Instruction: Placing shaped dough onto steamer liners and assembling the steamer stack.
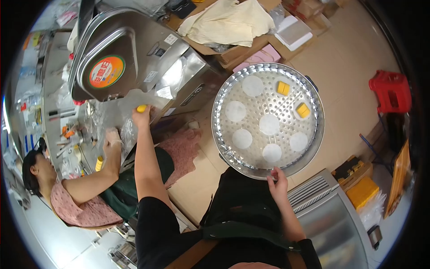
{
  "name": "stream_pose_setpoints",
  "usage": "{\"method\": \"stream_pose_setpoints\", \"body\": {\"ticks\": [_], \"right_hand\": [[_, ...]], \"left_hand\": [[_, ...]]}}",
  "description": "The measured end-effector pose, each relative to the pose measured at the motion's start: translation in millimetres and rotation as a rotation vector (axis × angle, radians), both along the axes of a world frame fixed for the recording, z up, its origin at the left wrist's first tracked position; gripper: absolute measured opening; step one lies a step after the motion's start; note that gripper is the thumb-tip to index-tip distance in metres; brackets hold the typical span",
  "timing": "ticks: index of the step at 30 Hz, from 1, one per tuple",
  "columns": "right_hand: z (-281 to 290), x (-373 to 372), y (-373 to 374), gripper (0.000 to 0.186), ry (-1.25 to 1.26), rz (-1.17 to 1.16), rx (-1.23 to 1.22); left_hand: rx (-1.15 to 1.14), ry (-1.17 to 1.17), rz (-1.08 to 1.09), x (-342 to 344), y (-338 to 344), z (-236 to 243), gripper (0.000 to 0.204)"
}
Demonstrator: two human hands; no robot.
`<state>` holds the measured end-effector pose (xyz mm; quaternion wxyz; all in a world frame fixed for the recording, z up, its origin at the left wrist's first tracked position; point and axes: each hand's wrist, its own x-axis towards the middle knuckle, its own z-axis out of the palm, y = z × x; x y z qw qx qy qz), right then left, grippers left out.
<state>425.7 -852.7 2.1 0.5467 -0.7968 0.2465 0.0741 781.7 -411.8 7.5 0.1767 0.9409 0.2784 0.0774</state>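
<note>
My left hand (142, 117) reaches out over the counter, closed around a small yellow dough piece (141, 108). On the right is a large round metal steamer tray (264, 105) with a perforated bottom. My right hand (278, 180) is at the tray's near rim, its fingers curled over the edge. Several round white paper liners (269, 124) lie spread inside the tray. Two of them carry yellow dough pieces, one dough piece (283, 88) near the far right and another dough piece (303, 110) closer to the right wall.
A co-worker (85, 197) in pink works at the counter to my left, a hand (112, 138) near mine. A steel machine (148, 58) stands beyond. Boxes with a cream cloth (228, 22) lie behind the tray. A red stool (389, 92) and a steel appliance (333, 219) are rightward.
</note>
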Motion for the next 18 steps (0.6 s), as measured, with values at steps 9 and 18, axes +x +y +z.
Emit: {"method": "stream_pose_setpoints", "body": {"ticks": [9, 18], "right_hand": [[-3, -1, 1, 0.040, 0.017, -0.052, -0.035], [-1, -26, -30, 0.040, 0.071, -0.094, -0.009]], "left_hand": [[-0.088, -0.438, -0.413, -102, -169, 15, 0.038], [-0.462, 0.175, -0.851, -205, -375, -97, 0.045]]}}
